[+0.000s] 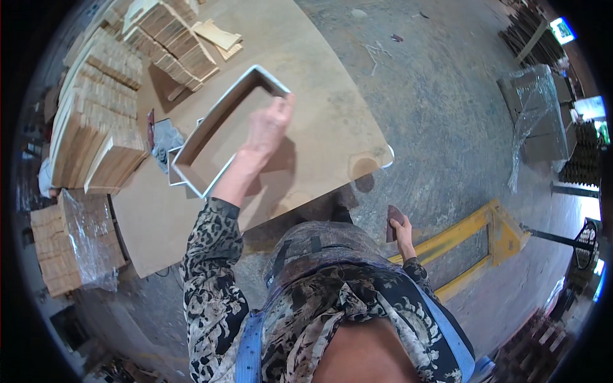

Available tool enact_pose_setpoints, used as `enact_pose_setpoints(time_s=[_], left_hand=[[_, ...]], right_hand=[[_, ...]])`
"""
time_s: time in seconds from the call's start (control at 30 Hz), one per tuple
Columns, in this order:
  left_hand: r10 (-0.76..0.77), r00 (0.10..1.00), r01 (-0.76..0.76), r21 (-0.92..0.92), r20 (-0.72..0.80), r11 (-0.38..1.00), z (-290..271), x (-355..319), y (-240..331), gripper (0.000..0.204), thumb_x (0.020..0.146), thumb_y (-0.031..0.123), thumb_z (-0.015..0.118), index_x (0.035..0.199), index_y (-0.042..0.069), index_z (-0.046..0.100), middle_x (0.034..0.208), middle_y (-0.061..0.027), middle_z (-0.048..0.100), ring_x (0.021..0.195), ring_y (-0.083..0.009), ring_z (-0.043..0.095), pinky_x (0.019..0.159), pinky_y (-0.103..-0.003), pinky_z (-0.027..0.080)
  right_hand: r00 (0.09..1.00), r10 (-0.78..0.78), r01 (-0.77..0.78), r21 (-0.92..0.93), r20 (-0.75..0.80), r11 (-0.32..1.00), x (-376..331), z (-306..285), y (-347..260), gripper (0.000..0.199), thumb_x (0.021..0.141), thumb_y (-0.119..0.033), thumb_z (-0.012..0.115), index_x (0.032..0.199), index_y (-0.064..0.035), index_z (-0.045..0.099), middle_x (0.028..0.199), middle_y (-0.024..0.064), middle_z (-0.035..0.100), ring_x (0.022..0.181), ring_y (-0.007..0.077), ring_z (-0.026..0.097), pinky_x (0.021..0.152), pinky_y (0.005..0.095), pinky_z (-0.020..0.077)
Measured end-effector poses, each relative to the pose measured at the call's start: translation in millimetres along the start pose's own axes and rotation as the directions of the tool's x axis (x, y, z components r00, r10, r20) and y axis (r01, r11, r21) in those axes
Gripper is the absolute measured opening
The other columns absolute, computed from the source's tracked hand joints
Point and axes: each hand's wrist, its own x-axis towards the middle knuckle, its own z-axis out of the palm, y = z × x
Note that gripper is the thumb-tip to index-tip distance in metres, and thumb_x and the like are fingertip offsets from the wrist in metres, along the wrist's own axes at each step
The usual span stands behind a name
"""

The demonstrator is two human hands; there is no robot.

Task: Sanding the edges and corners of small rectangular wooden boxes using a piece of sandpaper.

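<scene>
The left hand (268,127) is reaching to the left of the frame's middle, and its grip is grasping the upper right end of a box frame (217,121) with white edges. That box frame is sitting on the brown surface (319,121), in the upper left of the frame. The right hand (403,233) is hanging low, right of the middle, and its grip is pinching a flat, dark brown pad (391,220). I am seeing a grey rag (167,135) lying left of the box frame, and stacked wood (96,121) is standing farther left.
</scene>
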Motion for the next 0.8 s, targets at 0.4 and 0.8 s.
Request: enact_pose_setpoints(time_s=[0.4,0.8], left_hand=[[0.420,0.905,-0.393,-0.259,0.058,0.882,135,-1,80,0.011,0.072,0.007,0.055,0.082,0.006,0.050,0.069,-0.0077,0.053,0.063,-0.0221,0.061,0.051,-0.034,0.050],[0.668,0.743,-0.635,-0.266,0.049,0.725,115,-8,97,0.012,0.074,0.013,0.052,0.081,0.009,0.042,0.064,-0.0043,0.048,0.056,-0.0163,0.057,0.047,-0.028,0.047]], right_hand=[[0.980,-0.197,0.199,-0.281,0.036,0.939,33,25,-53,0.041,0.076,-0.012,0.059,0.113,0.0006,0.048,0.099,0.0127,0.058,0.092,0.0193,0.054,0.082,0.0306,0.0417],[0.940,-0.276,0.304,-0.128,0.200,0.944,48,80,-129,0.060,0.083,-0.007,0.049,0.138,-0.0053,0.024,0.120,0.0066,0.046,0.096,0.0123,0.047,0.081,0.0245,0.0401]])
